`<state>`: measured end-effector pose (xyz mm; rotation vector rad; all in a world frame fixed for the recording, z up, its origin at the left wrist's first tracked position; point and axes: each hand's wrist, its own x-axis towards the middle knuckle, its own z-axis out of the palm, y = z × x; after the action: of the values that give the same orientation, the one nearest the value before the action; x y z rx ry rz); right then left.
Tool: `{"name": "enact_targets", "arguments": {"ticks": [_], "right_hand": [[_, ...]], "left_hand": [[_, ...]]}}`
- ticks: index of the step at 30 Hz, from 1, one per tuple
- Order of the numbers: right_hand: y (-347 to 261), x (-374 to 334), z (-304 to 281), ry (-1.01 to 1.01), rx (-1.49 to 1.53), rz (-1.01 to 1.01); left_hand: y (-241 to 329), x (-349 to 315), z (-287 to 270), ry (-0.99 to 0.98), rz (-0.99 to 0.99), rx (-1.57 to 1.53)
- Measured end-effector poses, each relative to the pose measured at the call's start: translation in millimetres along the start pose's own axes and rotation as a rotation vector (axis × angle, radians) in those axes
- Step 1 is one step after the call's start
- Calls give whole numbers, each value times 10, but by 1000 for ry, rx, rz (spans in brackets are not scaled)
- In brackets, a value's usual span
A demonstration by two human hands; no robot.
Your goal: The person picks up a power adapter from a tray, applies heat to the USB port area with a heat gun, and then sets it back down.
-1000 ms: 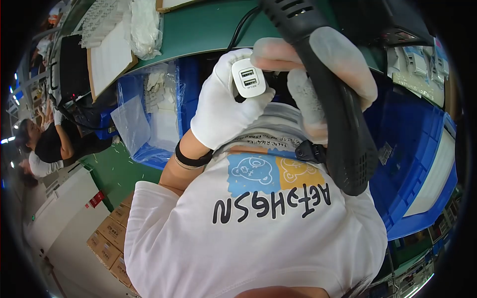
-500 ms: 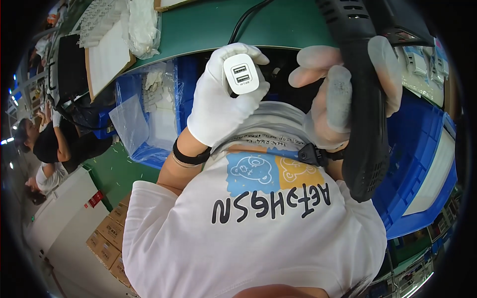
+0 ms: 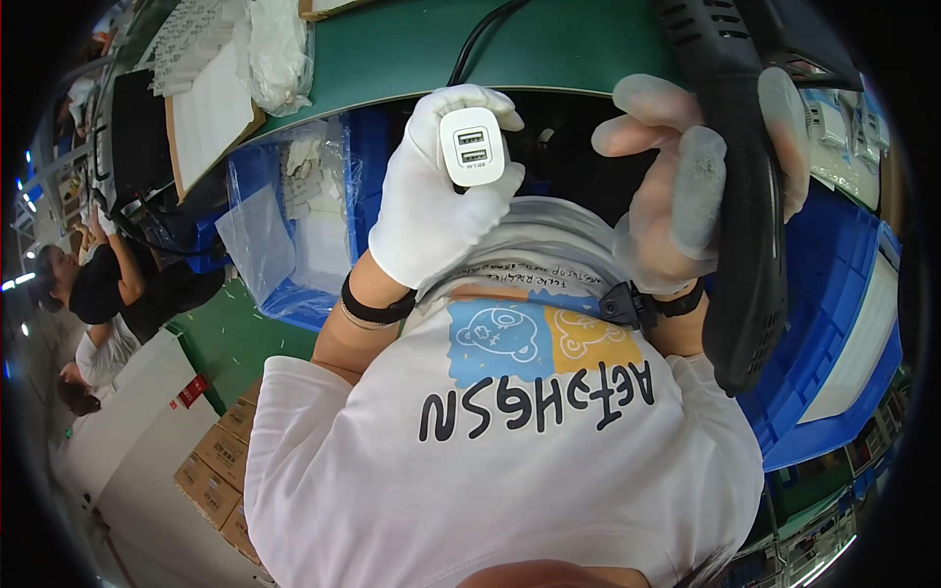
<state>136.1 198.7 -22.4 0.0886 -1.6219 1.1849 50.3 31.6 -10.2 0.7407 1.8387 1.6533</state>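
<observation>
In my white-gloved left hand [image 3: 417, 201] is a white two-port USB charger [image 3: 471, 147], its port face turned up toward me. Fingers and thumb close round its sides. My right hand [image 3: 676, 181], wearing translucent finger covers, grips a black heat gun [image 3: 750, 225] with vent slots near its top and bottom. Its thumb side is toward the charger, with a gap between the two hands. Where the right fingers wrap behind the tool they are partly hidden.
A green table [image 3: 392, 49] lies ahead, with a black cable [image 3: 480, 39] and plastic bags [image 3: 279, 59]. Blue bins stand left [image 3: 323, 294] and right [image 3: 833, 392] of me. Cartons [image 3: 221, 451] are stacked at lower left. Other people [image 3: 103, 279] work at far left.
My right hand and the heat gun have shifted right, away from the charger. The left hand and charger have barely moved. People at far left have changed posture slightly.
</observation>
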Motion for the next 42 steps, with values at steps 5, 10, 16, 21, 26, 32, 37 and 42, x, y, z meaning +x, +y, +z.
{"name": "enact_targets", "arguments": {"ticks": [5,10,16,21,26,32,37,42], "right_hand": [[-118,-22,7,104,21,166],[-162,-36,-118,188,48,260],[-166,4,-370,171,115,353],[-92,46,-432,275,51,252],[-43,78,-566,386,-32,150],[-162,-24,-830,259,-3,311],[-282,206,-337,330,-5,349],[-299,233,-193,362,-132,332]], "left_hand": [[-47,27,-63,18,82,58],[-36,11,-99,36,107,102],[14,0,-131,21,52,68],[56,-20,-172,-28,-5,-42],[78,13,-193,-66,-42,-166],[58,38,-291,32,-18,-159],[94,99,-359,144,-11,-146],[101,64,-420,191,9,-146]]}}
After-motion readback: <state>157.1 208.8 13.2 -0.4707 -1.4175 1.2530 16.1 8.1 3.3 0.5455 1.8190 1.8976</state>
